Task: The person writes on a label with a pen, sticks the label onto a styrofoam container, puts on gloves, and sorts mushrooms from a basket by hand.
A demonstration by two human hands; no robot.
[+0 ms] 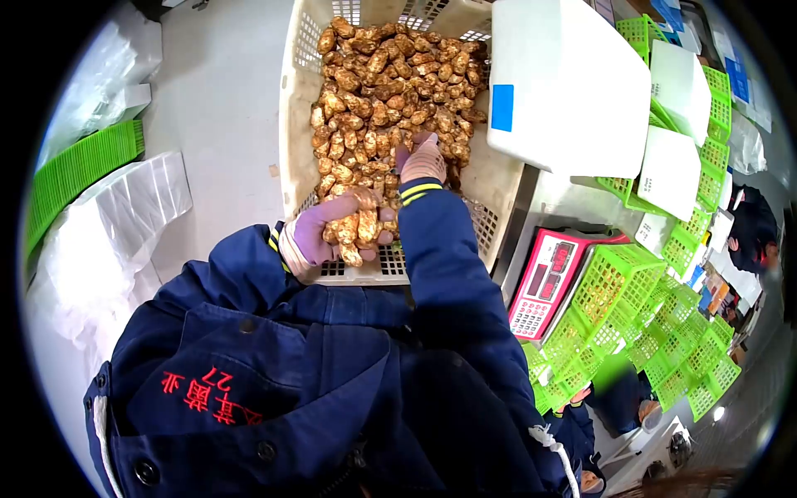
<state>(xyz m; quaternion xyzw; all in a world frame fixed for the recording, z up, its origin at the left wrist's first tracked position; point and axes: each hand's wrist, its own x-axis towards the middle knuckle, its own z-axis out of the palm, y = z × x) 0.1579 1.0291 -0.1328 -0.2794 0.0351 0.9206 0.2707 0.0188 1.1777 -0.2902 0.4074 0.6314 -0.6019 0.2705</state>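
A large off-white crate [294, 124] with slotted walls holds a heap of brown, knobbly mushroom-like pieces [390, 83]. Near the crate's front edge, my left hand [320, 235], in a purple and striped glove, is curled around several of these pieces. My right hand [423, 158], gloved the same way, reaches into the heap at the crate's right side. Its fingertips are partly hidden, so what they hold cannot be made out.
A white foam box [564, 91] stands right of the crate. Below it are a red scale [544, 282] and green baskets [606, 290]. Stacked green trays [83, 174] and clear plastic bags [116, 241] lie at the left. Other people are at the far right and lower right.
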